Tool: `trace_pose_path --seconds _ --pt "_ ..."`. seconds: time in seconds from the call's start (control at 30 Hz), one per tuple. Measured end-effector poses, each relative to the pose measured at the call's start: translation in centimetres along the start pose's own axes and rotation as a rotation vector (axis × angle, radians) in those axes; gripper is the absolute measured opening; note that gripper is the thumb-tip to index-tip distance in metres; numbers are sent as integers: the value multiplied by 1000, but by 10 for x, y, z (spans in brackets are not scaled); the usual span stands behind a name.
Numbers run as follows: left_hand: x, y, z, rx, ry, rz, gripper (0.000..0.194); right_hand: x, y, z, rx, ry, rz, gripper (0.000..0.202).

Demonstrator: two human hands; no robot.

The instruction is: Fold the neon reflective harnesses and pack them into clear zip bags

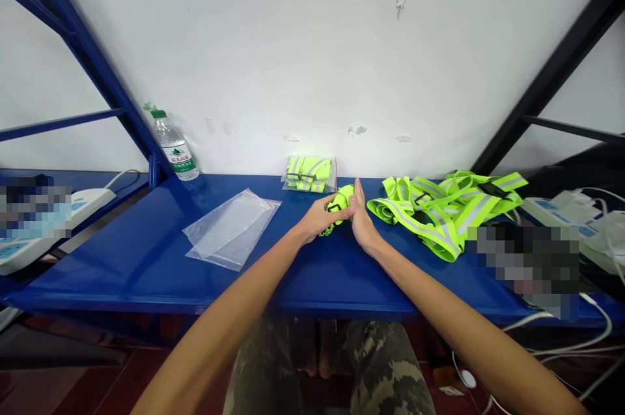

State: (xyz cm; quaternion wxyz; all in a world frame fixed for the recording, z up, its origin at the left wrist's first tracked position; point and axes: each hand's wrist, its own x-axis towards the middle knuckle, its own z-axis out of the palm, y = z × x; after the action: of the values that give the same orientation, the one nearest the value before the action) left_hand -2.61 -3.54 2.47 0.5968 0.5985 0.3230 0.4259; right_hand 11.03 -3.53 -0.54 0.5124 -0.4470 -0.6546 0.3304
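Cupping the rolled yellow-green strap bundle [344, 195] over the middle of the blue bench [312, 275], we grip its left side with our left hand [315, 218], fingers curled round it, and press our right hand [362, 221] against its right side, palm flat and fingers straight. Just behind it, by the wall [312, 43], we see a bagged bundle [309, 171]; to our left lie clear plastic bags [232, 229], with a water bottle [176, 148] beyond them, and to our right a loose heap of reflective straps [471, 213] spreads across the bench.
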Motion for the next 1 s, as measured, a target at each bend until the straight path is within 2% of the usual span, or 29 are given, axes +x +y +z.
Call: trace_pose_path --seconds 0.23,0.47,0.57,0.7,0.77,0.83,0.9,1.0 --pt "-2 -1 -8 -90 17 -127 54 -8 -9 -5 -94 -99 -100 78" --pt "-3 1 -14 -82 -34 -175 49 -2 -8 -30 111 -221 -98 76" --pt "-5 6 -17 -50 -89 -229 46 4 -5 -40 188 -234 -84 83" --pt "-9 12 -19 7 -181 -280 42 6 -2 -46 114 -216 -57 94" --pt "-11 15 -22 22 -231 -317 40 4 -4 -47 87 -251 -17 98" --pt "-13 17 -26 52 -262 -361 39 1 -8 -47 91 -330 38 88" --pt "-13 17 -31 112 -217 -370 38 -1 -12 -46 102 -381 81 71" --pt "-10 15 -33 148 -60 -272 41 -3 -17 -45 89 -282 98 55"
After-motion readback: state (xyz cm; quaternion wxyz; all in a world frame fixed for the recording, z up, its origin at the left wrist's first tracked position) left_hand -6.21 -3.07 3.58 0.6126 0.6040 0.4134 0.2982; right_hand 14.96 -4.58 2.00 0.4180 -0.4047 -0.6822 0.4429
